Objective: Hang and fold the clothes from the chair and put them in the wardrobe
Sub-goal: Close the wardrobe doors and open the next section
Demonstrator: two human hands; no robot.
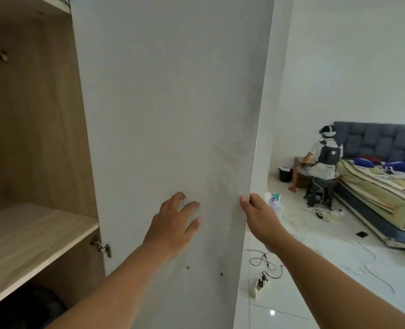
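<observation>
Two hands are being applied to the wardrobe door, the tall white panel filling the middle of the frame. The left hand is being pressed flat against the door's inner face with its fingers spread, gripping nothing, while the right hand is being curled round the door's free edge, thumb on the near side, so that grip is closed on the panel.

No clothes and no chair are being shown. The wardrobe is being seen at the left of the frame, its wooden shelf at lower left bare in the part in view. The door's long axis is running vertically, top to bottom of the frame, with its hinge at lower left and its free edge pointing toward the room at right.

Judging from this, the door is being swung, though opening or closing cannot be told. Next, the clothes would need locating.
</observation>
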